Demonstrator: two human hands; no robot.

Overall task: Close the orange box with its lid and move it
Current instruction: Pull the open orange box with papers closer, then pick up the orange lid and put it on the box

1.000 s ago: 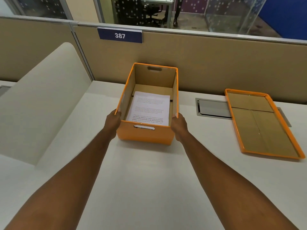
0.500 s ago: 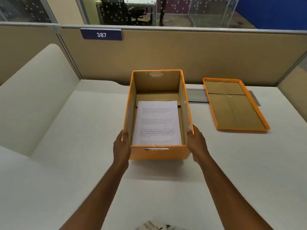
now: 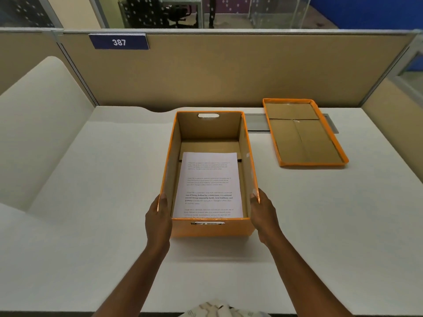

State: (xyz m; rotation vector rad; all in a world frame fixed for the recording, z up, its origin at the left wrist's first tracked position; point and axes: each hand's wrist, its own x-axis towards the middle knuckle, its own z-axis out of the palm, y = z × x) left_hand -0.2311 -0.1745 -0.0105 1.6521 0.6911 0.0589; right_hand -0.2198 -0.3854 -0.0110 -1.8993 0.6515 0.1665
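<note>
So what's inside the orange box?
A printed sheet of paper lies flat on the brown floor of the orange box. Whether more sheets lie under it cannot be seen; the top page covers them.

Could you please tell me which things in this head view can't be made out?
- Printed sheet in the orange box: its text is too small and blurred to read.
- Fingers of the left hand and right hand: mostly hidden behind the box walls.
- Top of the lid: faces the desk, unseen.
- Cloth-like thing: cut off by the bottom edge.
</note>
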